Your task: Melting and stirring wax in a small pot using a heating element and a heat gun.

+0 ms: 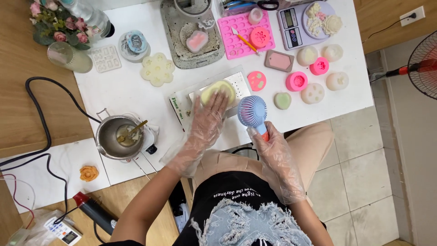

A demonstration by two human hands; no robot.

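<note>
My left hand [207, 122], in a clear plastic glove, rests flat with its fingertips on a pale yellow oval mould [217, 90]. The mould lies on a clear flat box [239, 84] near the table's front edge. My right hand [272, 148], also gloved, grips the handle of a small blue hand-held fan [251, 110]. The fan's round head sits just right of the mould and faces it.
A metal pot [119, 136] with a spoon stands at the left on a small burner. Pink and white silicone moulds [298, 81], a pink mat [243, 34], a scale [291, 27] and a grey tray [191, 45] crowd the table's back. A standing fan [423, 66] is at the right.
</note>
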